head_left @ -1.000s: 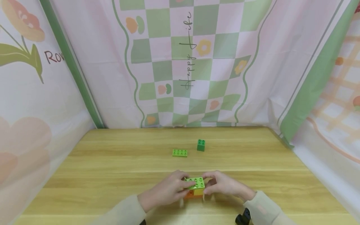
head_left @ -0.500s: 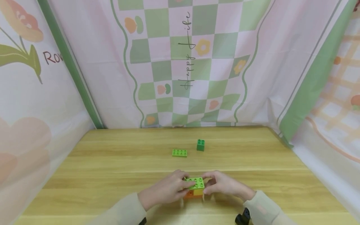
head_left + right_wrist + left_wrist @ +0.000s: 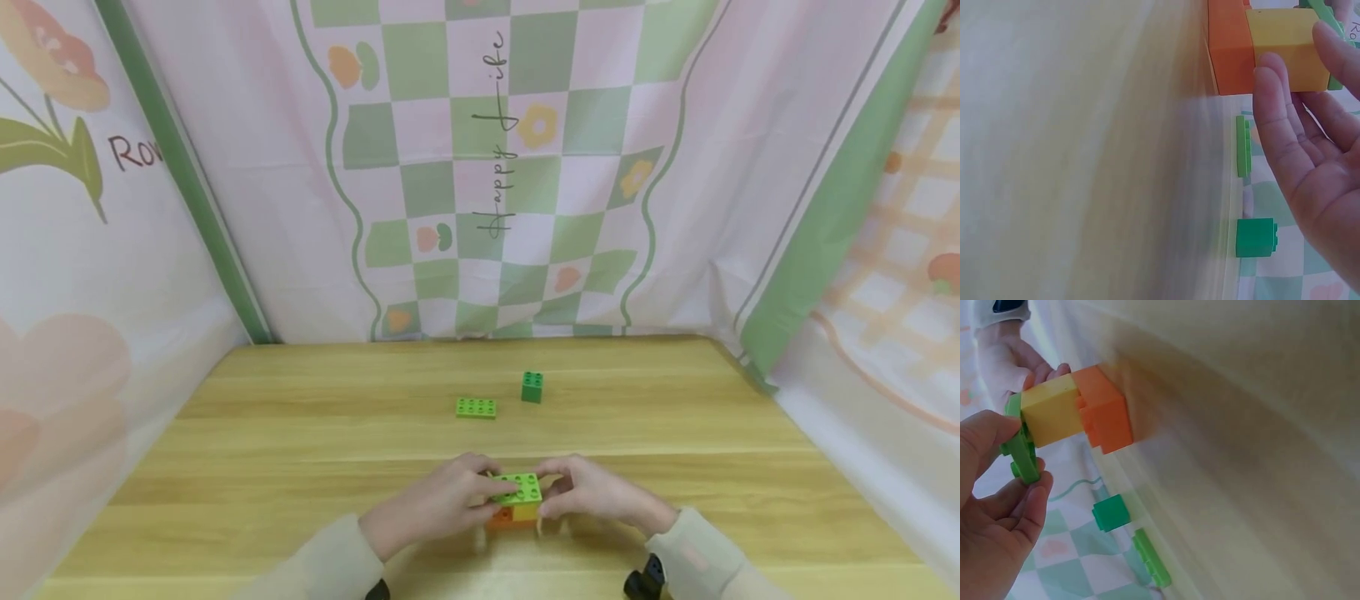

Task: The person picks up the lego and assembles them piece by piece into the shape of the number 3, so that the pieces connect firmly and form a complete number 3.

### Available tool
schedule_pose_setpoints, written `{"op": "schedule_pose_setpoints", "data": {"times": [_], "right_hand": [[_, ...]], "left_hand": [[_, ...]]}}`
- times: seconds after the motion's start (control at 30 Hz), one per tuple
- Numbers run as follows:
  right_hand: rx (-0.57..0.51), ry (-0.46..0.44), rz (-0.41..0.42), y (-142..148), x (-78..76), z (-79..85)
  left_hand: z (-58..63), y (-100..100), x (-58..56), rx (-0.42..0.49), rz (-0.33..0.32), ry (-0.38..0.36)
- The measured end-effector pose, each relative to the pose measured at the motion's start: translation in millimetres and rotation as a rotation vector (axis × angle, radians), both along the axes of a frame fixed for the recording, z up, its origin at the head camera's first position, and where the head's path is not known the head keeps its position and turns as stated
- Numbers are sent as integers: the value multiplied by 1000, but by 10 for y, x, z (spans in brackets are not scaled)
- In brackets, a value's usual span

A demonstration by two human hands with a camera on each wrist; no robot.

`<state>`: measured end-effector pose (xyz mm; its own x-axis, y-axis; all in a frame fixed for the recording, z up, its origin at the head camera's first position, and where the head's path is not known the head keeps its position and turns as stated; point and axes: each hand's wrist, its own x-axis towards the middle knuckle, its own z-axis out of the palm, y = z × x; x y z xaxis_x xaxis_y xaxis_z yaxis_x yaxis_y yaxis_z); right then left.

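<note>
A small stack of toy building bricks stands near the front of the table: an orange brick (image 3: 1107, 412) at the bottom, a yellow brick (image 3: 1054, 409) on it, and a thin light green brick (image 3: 528, 487) on top. The green one reaches left past the yellow, seen from the head. My left hand (image 3: 448, 502) pinches its overhanging end between thumb and fingers. On the opposite side, my right hand (image 3: 592, 495) holds the yellow brick, with the thumb (image 3: 1338, 53) up by the green brick and one fingertip near the orange brick.
Farther back on the wooden table (image 3: 315, 400) lie a second thin light green brick (image 3: 476, 408) and a dark green brick (image 3: 532, 387). Printed curtains (image 3: 300, 275) enclose the back and sides. A black device (image 3: 645, 578) is by the right sleeve.
Both hands keep the same hold on the stack, with no clear movement of the bricks. The head view has turned slightly to the right.
</note>
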<state>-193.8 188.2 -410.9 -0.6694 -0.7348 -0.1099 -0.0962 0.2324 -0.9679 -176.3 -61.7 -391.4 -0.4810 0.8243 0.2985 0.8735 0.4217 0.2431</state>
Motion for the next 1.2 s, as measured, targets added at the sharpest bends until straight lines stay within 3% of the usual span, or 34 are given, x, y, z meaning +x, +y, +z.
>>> {"op": "schedule_pose_setpoints", "data": {"times": [0.73,0.83,1.07,1.2], "right_hand": [[17,-9,-1,2,7,34],[16,-6,2,4,0,19],[28,7,0,10,-5,2],[17,5,1,12,6,21]], "left_hand": [[-116,-32,40,191,71,-200],[-132,-34,48,208,97,-250],[-146,-33,73,250,193,-466],[-140,-17,82,280,219,-512]]}}
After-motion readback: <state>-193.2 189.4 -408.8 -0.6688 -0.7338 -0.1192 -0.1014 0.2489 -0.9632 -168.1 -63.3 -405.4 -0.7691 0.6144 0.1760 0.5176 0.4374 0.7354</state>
